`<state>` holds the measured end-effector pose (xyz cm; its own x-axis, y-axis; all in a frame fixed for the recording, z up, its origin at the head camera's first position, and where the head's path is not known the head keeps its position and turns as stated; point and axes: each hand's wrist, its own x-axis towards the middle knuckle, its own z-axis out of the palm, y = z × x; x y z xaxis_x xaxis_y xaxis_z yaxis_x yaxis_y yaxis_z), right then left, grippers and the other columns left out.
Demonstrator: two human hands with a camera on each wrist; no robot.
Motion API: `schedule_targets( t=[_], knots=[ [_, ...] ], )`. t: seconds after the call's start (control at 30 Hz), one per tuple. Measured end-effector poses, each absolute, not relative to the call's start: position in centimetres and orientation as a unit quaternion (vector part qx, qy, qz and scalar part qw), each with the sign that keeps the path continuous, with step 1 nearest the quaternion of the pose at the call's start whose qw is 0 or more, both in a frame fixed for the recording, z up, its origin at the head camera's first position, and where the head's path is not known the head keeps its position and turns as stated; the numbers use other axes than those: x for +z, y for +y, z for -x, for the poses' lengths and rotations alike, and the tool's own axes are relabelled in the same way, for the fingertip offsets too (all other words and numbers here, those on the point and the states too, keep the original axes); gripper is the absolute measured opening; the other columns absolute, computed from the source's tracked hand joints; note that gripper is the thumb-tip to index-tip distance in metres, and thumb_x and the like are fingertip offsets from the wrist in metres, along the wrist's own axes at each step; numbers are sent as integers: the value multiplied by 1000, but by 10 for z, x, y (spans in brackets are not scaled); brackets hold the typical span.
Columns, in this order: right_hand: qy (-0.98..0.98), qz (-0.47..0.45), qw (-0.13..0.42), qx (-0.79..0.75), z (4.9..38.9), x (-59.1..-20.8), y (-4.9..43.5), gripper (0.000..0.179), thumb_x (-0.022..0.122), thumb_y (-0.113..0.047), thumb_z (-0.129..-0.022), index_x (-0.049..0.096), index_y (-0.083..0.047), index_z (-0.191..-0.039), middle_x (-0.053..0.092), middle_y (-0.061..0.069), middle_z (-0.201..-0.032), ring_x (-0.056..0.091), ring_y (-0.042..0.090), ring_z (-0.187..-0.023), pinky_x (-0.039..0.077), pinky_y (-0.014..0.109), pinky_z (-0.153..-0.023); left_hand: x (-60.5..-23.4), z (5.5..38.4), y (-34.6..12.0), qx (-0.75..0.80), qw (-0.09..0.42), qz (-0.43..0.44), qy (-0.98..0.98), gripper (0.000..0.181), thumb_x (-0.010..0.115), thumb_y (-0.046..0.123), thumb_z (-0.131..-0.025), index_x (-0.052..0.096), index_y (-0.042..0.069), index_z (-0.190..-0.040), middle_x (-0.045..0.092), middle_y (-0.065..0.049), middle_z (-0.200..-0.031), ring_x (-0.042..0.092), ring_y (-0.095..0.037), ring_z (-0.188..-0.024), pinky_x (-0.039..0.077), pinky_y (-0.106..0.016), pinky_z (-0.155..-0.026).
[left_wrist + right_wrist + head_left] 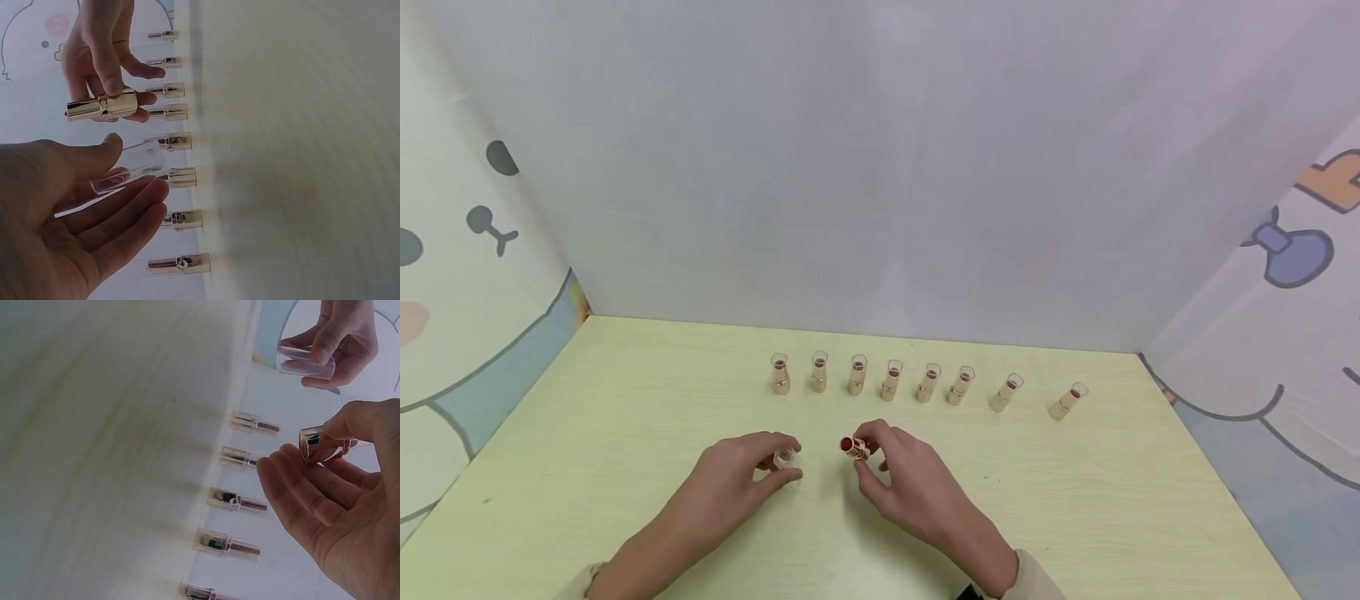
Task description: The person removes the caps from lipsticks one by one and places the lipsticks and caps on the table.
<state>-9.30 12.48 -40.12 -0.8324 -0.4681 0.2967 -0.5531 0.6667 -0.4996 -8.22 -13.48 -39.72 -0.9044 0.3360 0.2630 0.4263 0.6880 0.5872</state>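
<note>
Background: plain pale grey wall (pixel 880 183) at the rear; cartoon-printed panels (pixel 1270 333) at both sides.
Bench: light yellow top (pixel 647 392) with faint wood grain, meeting the wall at its far edge.
Row: eight capped lipsticks (pixel 892 383) standing towards the far edge, each with a gold case, a clear cover and a dark red tip; the two rightmost are set wider apart than the others.
Loose lipstick: gold case, red end bare and upward (pixel 856 449); held above the bench, in front of the row, near mid-bench.
Clear cap: transparent and hollow (pixel 785 459); to the left of the loose lipstick and apart from it.
Left hand: thumb and fingers pinch the clear cap by its sides (pixel 730 471).
Right hand: thumb and fingertips grip the gold case of the loose lipstick (pixel 917 487).
Sleeves: pale cuffs (pixel 1033 579) at both wrists; a dark item, not identifiable, shows beside the right one.
</note>
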Motion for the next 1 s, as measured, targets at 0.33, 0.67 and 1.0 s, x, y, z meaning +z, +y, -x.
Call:
schedule_targets(
  t=[0.33,0.67,1.0],
  knots=[
    [-905,-282,58,314,92,-401,126,27,70,-12,-98,57,-19,-120,73,-6,-104,71,14,-91,61,23,-76,-412,81,-131,-298,52,248,-920,19,84,17,-87,72,19,-102,69,19,-88,60,8,-76,53,-20,-66],
    [-908,-273,61,312,91,-400,128,26,72,-14,-97,58,-20,-118,72,-6,-104,71,15,-90,61,23,-74,-415,80,-129,-285,68,271,-917,21,85,19,-86,70,21,-100,64,19,-87,57,9,-75,53,-19,-66],
    [-916,-271,88,283,90,-400,131,28,76,-18,-94,61,-23,-117,68,-8,-106,68,11,-94,56,16,-73,-414,80,-129,-267,62,283,-919,27,86,25,-86,70,17,-106,68,13,-93,56,7,-74,53,-20,-66]
  ],
)
